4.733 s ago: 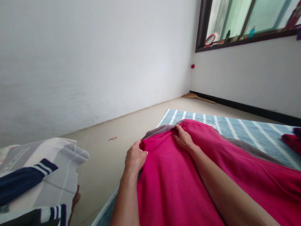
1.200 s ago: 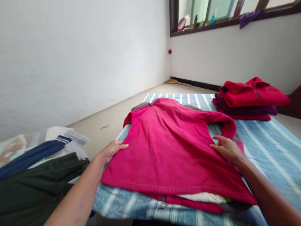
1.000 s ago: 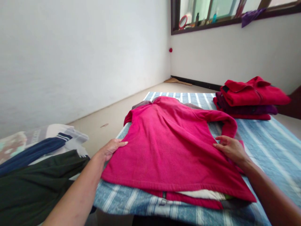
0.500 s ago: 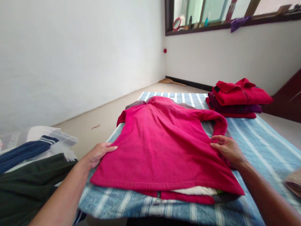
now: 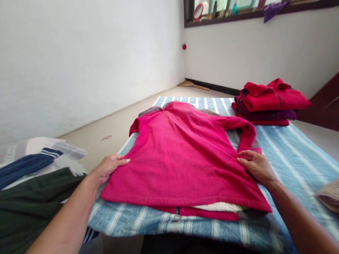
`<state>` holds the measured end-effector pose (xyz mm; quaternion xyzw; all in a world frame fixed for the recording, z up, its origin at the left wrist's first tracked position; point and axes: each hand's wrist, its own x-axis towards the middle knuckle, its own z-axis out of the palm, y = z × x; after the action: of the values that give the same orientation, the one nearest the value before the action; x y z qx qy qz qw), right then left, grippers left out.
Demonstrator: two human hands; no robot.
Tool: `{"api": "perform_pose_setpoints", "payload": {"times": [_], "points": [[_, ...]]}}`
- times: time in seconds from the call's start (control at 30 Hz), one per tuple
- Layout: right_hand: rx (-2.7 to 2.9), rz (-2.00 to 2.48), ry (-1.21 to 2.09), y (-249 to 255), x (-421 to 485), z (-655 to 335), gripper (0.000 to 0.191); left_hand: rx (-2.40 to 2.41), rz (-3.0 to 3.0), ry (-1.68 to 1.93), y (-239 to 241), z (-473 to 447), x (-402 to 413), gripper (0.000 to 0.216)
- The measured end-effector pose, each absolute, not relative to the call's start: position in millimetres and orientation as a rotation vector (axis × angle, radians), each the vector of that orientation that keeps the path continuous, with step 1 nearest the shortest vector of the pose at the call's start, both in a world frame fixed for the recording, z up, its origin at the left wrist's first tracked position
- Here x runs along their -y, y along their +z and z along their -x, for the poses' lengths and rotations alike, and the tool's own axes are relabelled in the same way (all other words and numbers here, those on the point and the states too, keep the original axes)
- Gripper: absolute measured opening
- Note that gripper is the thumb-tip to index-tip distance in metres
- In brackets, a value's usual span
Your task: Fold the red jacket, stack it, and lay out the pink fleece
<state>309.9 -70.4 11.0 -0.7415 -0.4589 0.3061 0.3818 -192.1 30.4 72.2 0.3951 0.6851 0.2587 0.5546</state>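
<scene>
A bright pink fleece jacket [image 5: 182, 155] lies spread back-up on a blue striped cloth [image 5: 291, 155], its sleeve folded in along the right side. My left hand [image 5: 107, 166] rests flat at the jacket's left edge, fingers stretched out. At the right edge my right hand [image 5: 255, 165] lies with fingers spread, fingertips touching the fabric beside the folded sleeve. Neither hand holds anything. White and grey lining shows under the jacket's near hem.
A stack of folded red and purple garments [image 5: 267, 104] sits at the cloth's far right. Loose clothes, dark green, navy and white [image 5: 31, 176], lie on the left. A tan item [image 5: 329, 195] is at the right edge. White walls and a window sill with small objects stand behind.
Earlier both hands were at the jacket's collar, close up. Now they rest at its two sides lower down, and the view has pulled back. In the last second they barely moved.
</scene>
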Motion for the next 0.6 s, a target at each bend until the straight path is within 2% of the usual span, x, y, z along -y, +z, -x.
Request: {"api": "perform_pose_setpoints", "payload": {"times": [0.13, 0.23, 0.3, 0.37, 0.47, 0.6], "points": [[1.245, 1.928, 0.710, 10, 75, -312, 0.046, -1.906, -1.436, 0.525, 73, 191, -31, 0.021], [1.349, 1.979, 0.377, 20, 86, -307, 0.040, -2.138, -2.003, 0.538, 71, 188, -24, 0.015], [1.436, 1.927, 0.042, 32, 98, -295, 0.034, -2.030, -2.330, 0.622, 69, 174, -11, 0.013], [1.549, 1.746, -0.086, 45, 111, -273, 0.024, -1.751, -2.536, 0.695, 67, 148, 11, 0.011], [1.788, 1.421, 0.208, 53, 127, -232, 0.012, -1.262, -2.629, 0.726, 61, 97, 51, 0.009], [1.947, 1.272, 0.548, 34, 139, -191, 0.013, -0.952, -2.533, 0.769, 48, 44, 92, 0.008]]}}
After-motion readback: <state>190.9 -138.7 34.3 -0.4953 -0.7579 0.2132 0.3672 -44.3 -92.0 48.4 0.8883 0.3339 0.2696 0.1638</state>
